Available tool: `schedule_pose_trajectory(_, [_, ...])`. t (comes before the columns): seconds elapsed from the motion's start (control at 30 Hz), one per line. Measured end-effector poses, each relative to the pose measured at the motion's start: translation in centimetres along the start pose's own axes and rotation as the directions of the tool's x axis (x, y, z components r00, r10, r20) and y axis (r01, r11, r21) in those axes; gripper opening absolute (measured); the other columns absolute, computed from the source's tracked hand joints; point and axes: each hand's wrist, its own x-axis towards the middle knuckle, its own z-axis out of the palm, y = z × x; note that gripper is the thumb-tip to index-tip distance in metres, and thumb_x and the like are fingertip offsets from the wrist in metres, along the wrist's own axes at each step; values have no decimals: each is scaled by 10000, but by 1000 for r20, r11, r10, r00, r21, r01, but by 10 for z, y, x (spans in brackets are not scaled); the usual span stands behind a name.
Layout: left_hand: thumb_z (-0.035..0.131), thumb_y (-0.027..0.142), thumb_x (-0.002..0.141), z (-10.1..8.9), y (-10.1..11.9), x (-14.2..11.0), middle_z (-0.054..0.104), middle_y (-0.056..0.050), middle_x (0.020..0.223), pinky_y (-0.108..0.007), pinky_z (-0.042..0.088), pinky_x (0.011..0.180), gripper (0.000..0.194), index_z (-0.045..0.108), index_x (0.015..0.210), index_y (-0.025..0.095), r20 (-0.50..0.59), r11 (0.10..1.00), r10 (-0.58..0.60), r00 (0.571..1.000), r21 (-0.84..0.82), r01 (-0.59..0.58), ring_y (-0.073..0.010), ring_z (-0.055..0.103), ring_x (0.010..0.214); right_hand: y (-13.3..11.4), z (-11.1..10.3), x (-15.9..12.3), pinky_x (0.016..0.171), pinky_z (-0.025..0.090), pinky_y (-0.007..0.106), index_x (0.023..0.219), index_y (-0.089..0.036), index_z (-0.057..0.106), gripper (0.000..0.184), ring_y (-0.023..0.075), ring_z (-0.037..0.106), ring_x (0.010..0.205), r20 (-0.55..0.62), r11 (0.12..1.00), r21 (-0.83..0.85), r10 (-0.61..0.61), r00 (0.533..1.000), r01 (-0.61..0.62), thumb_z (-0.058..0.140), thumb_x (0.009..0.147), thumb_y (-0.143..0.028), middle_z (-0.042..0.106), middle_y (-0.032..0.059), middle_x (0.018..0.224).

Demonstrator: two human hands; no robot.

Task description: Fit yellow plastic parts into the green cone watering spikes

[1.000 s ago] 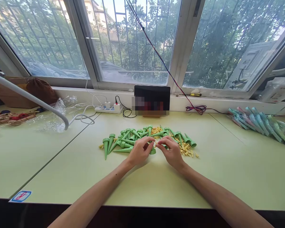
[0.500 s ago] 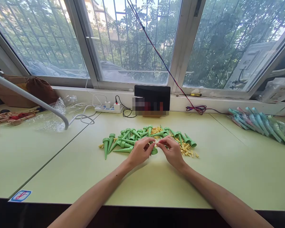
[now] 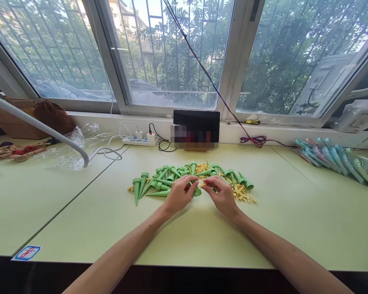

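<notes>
A heap of green plastic cone spikes point(image 3: 159, 179) lies mid-table, mixed with several small yellow pieces point(image 3: 241, 192). My left hand point(image 3: 179, 196) is closed around one green cone point(image 3: 197, 191), whose wide end pokes out by the thumb. My right hand point(image 3: 222, 196) pinches a small yellow piece point(image 3: 203, 184) right next to that cone's end. Both hands meet at the front edge of the heap, fingertips almost touching.
The pale green table point(image 3: 184, 237) runs under a window. A black screen point(image 3: 196, 128) leans on the sill behind the heap, beside a power strip point(image 3: 140, 141) and cables. Blue-green packaged items point(image 3: 334, 157) lie far right; a white lamp arm point(image 3: 39, 126) and clutter sit left.
Only the fingers moved: the green cone shifted slightly in my left hand, and my right fingertips brought the yellow piece closer to the cone's end.
</notes>
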Motion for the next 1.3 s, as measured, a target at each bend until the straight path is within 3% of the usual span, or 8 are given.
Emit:
schedule_pose_trajectory(0.3, [514,287,951,0,-4,0,641,-10,824,-202,410,545,163,642,971,187,-17,998,45,999,47,-44,-87,503,580,4,-1,-1,767,585,332,953,-197,686,101,190,677,829,-4,999,19,35,999,-35,665,875,-258,690,61,909])
schedule_pose_trajectory(0.77, [508,237,950,-2,-2,-2,631,-4,819,-201,400,552,141,638,979,189,26,992,87,996,85,-89,-78,482,562,3,0,-1,590,542,290,883,-177,658,137,156,630,601,10,988,50,145,989,-146,677,843,-306,678,48,799])
schedule_pose_trajectory(1.07, [492,228,961,-2,-5,0,626,-8,834,-216,402,588,167,640,1029,192,54,991,73,996,112,-79,-90,482,585,1,0,-2,557,504,267,1003,-173,659,208,149,614,615,84,985,-65,168,982,-163,601,909,-349,666,56,837])
schedule_pose_trajectory(1.3, [475,237,970,-4,-5,1,608,-9,835,-227,404,604,187,641,1043,191,70,987,82,994,134,-91,-93,472,583,0,1,-3,572,493,257,1004,-176,666,218,139,638,648,120,988,-80,139,983,-130,537,950,-343,666,79,1004])
